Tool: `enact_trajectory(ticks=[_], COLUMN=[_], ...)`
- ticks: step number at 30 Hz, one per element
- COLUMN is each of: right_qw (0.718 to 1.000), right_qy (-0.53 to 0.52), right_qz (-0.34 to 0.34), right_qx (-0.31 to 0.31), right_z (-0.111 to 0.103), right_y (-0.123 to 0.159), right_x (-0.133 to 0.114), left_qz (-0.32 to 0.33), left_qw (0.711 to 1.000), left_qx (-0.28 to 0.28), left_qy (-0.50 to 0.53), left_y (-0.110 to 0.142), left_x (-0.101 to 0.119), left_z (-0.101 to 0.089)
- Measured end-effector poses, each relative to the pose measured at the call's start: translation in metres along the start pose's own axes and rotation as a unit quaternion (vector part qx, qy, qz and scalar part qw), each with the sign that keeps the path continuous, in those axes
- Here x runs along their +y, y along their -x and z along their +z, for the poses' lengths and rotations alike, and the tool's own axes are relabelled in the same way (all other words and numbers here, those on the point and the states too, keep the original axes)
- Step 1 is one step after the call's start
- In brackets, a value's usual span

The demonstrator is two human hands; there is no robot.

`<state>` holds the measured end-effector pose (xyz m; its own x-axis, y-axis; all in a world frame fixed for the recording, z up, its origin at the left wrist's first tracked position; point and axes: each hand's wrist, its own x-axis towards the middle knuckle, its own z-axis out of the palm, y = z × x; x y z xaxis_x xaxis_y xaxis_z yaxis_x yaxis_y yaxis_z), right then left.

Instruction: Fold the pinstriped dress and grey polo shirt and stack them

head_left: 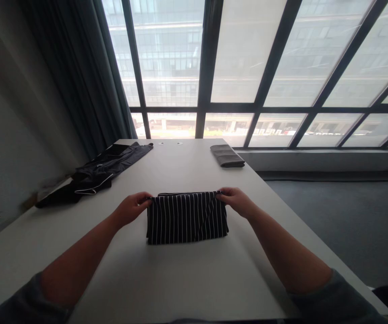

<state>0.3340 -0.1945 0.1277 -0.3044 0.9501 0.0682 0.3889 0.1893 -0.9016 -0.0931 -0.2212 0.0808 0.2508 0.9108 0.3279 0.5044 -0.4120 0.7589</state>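
Note:
A black cloth with white stripes (187, 218), folded into a rectangle, is at the middle of the white table (180, 279). My left hand (135, 207) pinches its upper left corner between thumb and fingers. At the upper right corner, my right hand (234, 200) grips the fabric the same way. The stripes run up and down, with a few slanting creases on the right half. Behind the top edge another layer of the striped fabric shows. Whether the cloth is a garment, I cannot tell.
Dark clothes (102, 168) with white piping lie heaped along the table's left edge. A folded grey cloth (227, 156) rests at the far right edge. Beyond the table stand large windows (170, 54) and a dark curtain (79, 67).

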Motion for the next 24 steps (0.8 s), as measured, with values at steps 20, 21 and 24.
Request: enact_trajectory(ticks=[20,21,24], right_qw=[0.895,0.883,0.864], right_qy=[0.415,0.429,0.454], right_qz=[-0.03,-0.052,-0.13], right_qx=[0.16,0.18,0.175], right_z=[0.03,0.036,0.065], right_y=[-0.067,-0.065,-0.056], right_x=[0.055,0.046,0.018], left_qz=[-0.11,-0.095,-0.023], left_qw=[0.982,0.98,0.973], left_qx=[0.12,0.128,0.076], left_qy=[-0.097,-0.117,-0.217], left_y=[-0.066,-0.068,-0.073], left_x=[-0.066,-0.056,-0.022], left_z=[0.059,0.064,0.089])
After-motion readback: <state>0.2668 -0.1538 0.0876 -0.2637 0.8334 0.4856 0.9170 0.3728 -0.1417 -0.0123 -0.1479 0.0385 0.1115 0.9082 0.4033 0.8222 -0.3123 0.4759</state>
